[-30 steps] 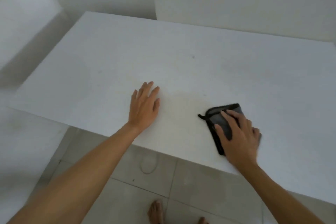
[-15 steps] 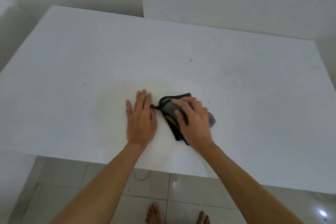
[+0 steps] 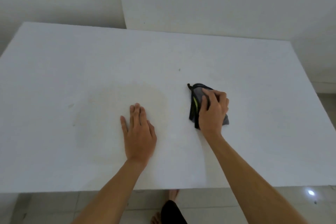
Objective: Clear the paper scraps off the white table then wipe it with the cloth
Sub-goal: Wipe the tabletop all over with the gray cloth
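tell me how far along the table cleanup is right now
Done: no paper scraps show on the white table. In hand: the right hand presses the dark cloth on the surface while the left hand rests flat. Left: a faint yellowish stain and a small dark speck remain.

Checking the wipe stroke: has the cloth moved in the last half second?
Yes. The cloth under the right hand slid rightward, away from the resting left hand.

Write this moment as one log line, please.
phase: wiping | right hand: presses dark grey folded cloth | left hand: flat on white table | paper scraps: none visible
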Action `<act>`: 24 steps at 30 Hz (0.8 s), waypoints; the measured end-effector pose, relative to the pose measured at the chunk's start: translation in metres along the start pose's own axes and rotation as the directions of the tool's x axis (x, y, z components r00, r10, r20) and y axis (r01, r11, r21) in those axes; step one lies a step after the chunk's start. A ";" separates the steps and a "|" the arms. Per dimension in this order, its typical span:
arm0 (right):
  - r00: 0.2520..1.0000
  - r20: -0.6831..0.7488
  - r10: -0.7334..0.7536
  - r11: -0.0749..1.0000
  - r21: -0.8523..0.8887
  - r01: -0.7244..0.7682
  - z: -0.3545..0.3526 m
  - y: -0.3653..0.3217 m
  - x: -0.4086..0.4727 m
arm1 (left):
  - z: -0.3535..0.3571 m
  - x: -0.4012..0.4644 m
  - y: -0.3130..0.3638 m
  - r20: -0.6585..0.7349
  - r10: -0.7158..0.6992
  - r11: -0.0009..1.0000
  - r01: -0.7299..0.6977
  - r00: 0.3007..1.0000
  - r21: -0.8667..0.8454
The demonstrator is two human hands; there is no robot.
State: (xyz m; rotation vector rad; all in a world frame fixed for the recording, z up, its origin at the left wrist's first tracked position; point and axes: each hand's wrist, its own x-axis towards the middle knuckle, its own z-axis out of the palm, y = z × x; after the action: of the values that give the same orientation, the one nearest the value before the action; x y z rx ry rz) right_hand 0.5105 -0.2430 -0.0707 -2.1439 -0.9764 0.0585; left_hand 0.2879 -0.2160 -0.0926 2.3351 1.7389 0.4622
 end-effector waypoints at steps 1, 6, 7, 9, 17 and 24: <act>0.998 0.000 -0.066 0.995 0.069 0.066 0.006 -0.010 0.002 | 0.001 0.008 -0.001 0.000 0.023 1.000 -0.023 1.000 -0.007; 0.900 0.250 -0.357 0.928 0.202 0.313 0.077 -0.079 0.014 | 0.006 0.090 -0.018 0.029 0.110 0.994 -0.109 0.994 -0.020; 0.838 0.323 -0.440 0.898 0.142 0.417 0.091 -0.087 0.015 | 0.005 0.110 -0.023 0.039 0.100 0.995 -0.099 0.994 -0.024; 0.725 0.449 -0.522 0.803 -0.029 0.596 0.114 -0.090 0.021 | 0.003 0.145 -0.030 0.063 0.092 0.996 -0.091 0.994 -0.017; 0.922 0.375 -0.096 0.923 -0.313 0.223 0.119 -0.048 0.140 | -0.006 0.223 -0.035 0.033 0.286 0.958 -0.286 0.958 0.008; 0.968 -0.058 0.245 0.941 -0.227 -0.251 0.048 0.005 0.197 | -0.005 0.255 -0.020 0.014 0.270 0.960 -0.269 0.963 -0.075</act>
State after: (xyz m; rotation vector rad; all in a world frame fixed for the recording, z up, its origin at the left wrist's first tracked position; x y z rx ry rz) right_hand 0.6361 -0.0848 -0.0578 -2.4685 -0.7193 0.0368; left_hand 0.3350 0.0337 -0.0613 2.5233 1.3723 0.5272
